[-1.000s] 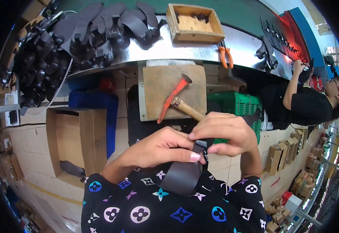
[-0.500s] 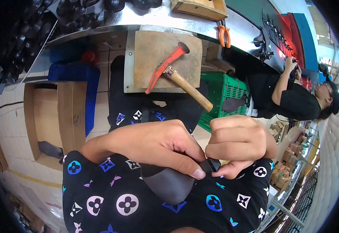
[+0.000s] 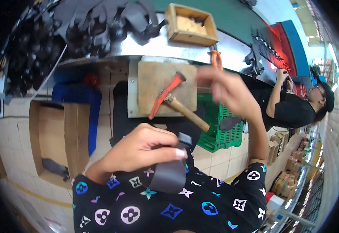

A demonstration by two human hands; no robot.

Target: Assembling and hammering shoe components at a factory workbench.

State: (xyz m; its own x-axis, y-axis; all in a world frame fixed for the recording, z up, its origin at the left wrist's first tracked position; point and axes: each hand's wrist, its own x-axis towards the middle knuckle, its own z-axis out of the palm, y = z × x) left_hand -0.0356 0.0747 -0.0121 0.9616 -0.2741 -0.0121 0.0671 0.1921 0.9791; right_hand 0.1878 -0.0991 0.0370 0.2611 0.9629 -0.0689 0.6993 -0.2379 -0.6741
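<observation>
My left hand is closed, its thumb pressing on a smooth, dark grey leather-like piece that curves down in front of my patterned shirt. The piece's exact kind I cannot make out. My right hand is raised over the right side of the board, near the orange-handled pliers. Motion smears its fingers, so whether anything is in them does not show. Between the hands and the bench, a hammer with a red head and a wooden handle lies on the worn square board.
Ahead stands a metal bench with dark parts heaped at its left. A small wooden box holds small dark bits. A cardboard box is at left, a green crate at right. Beyond it, a person in black works.
My right hand has left the dark grey piece and moved up and forward toward the bench. My left hand keeps hold of it. The view has tilted, showing more of the bench.
</observation>
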